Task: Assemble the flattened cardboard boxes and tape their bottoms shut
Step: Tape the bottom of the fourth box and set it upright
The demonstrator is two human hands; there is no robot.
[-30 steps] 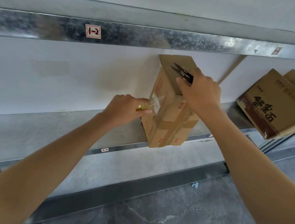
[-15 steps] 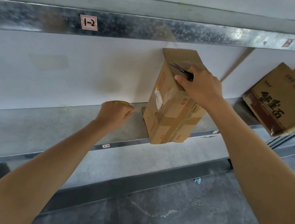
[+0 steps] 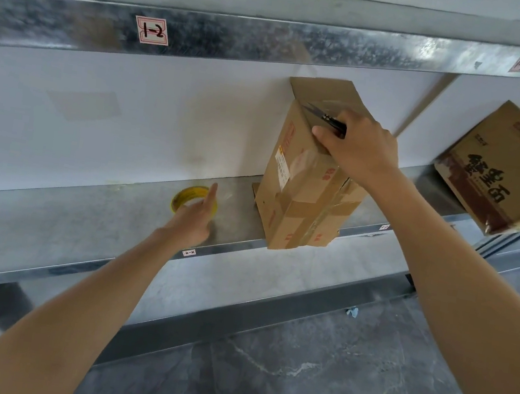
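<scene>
yellow tape roll [image 3: 194, 200], brown box [image 3: 307, 183]

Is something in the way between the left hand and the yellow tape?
Nothing visible is. The left hand is right at the yellow tape roll on the shelf; the cardboard box stands apart to the right.

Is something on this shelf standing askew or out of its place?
Yes. The taped cardboard box stands tilted, its lower corner past the shelf edge; the right hand, gripping black snips, rests on it. The printed cartons at right lean too.
</scene>
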